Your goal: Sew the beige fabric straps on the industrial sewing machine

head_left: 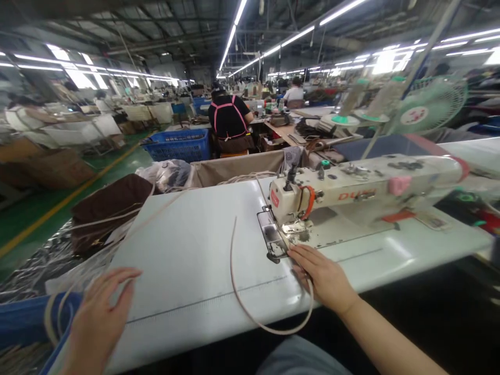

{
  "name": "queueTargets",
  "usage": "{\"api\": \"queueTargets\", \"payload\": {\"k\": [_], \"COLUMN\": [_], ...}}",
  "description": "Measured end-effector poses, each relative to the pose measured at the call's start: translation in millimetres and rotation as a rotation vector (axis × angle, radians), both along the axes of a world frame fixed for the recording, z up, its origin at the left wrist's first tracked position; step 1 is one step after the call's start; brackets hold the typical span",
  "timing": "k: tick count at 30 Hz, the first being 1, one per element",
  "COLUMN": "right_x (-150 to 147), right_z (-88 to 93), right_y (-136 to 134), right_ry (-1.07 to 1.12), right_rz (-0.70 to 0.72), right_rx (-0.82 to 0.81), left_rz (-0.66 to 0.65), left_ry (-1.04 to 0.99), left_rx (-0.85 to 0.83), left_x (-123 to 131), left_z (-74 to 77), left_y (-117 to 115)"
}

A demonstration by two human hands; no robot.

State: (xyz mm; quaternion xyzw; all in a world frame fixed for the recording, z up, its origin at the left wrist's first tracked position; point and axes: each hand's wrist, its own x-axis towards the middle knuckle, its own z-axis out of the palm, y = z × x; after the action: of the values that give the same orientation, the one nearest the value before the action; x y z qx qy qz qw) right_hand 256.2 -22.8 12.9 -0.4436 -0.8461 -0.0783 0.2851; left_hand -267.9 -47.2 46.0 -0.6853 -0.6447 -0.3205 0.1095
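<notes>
My right hand [318, 273] is at the needle area of a white sewing machine [351, 190], its fingers pressed together on a thin beige strip [233, 271]. From those fingers the strip loops down past the table's front edge and curves back up onto the white tabletop [183, 245]. Over the table's left end, my left hand [103, 307] is raised with thumb and fingers apart and nothing between them. Beside it, pale strips [62, 312] hang at a blue container [27, 323].
Left of the table lie a brown bag [109, 208] and plastic wrapping. Behind it stands a beige-lined bin [238, 169]. Farther back are a blue basket [177, 145] and a seated person [230, 117]. A green fan [429, 109] and thread cones stand at the right.
</notes>
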Motion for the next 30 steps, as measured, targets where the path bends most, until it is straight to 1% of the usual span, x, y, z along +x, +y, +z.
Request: {"api": "queueTargets", "payload": {"k": [3,5,7,9,12,14,16,18,19,20,21,23,25,27,30], "right_x": [1,1,1,1,2,2,2,2,2,2,2,2,2,2,3], "right_z": [-4.8,-7.3,-8.5,-8.9,-9.5,-10.7,-11.9,-12.5,-12.5,-12.3,-12.0,-11.1,-10.3,-9.6,-7.4], "right_y": [0,-2,-3,-5,-6,-6,-6,-6,-6,-6,-6,-6,-6,-6,-8], "right_ry": [0.005,0.020,0.036,0.043,0.050,0.059,0.065,0.067,0.071,0.077,0.084,0.099,0.108,0.118,0.159], "right_rz": [0.000,0.003,-0.001,-0.006,-0.001,0.006,0.013,0.020,0.022,0.023,0.024,0.026,0.030,0.042,0.057], "right_rx": [-0.022,-0.040,-0.046,-0.040,-0.028,-0.027,-0.029,-0.029,-0.029,-0.029,-0.030,-0.042,-0.061,-0.080,-0.100], "left_rz": [-0.245,-0.368,-0.475,-0.545,-0.572,-0.577,-0.621,-0.665,-0.671,-0.659,-0.638,-0.600,-0.596,-0.642,-0.723], "left_ry": [-0.076,-0.110,-0.089,-0.006,0.146,0.163,0.116,0.045,0.005,-0.041,-0.088,-0.167,-0.203,-0.204,-0.169], "left_rx": [-0.030,-0.073,-0.140,-0.238,-0.494,-0.675,-0.827,-0.923,-0.931,-0.899,-0.827,-0.634,-0.500,-0.466,-0.452], "left_x": [76,122,162,195,233,253,269,281,287,291,295,301,306,313,324], "left_z": [-2.7,-6.3,-9.6,-10.2,-2.5,7.2,17.3,23.4,23.6,21.6,17.4,4.2,-10.9,-22.9,-33.0], "left_y": [10,11,10,5,-7,-16,-20,-17,-13,-6,2,20,37,51,62]}}
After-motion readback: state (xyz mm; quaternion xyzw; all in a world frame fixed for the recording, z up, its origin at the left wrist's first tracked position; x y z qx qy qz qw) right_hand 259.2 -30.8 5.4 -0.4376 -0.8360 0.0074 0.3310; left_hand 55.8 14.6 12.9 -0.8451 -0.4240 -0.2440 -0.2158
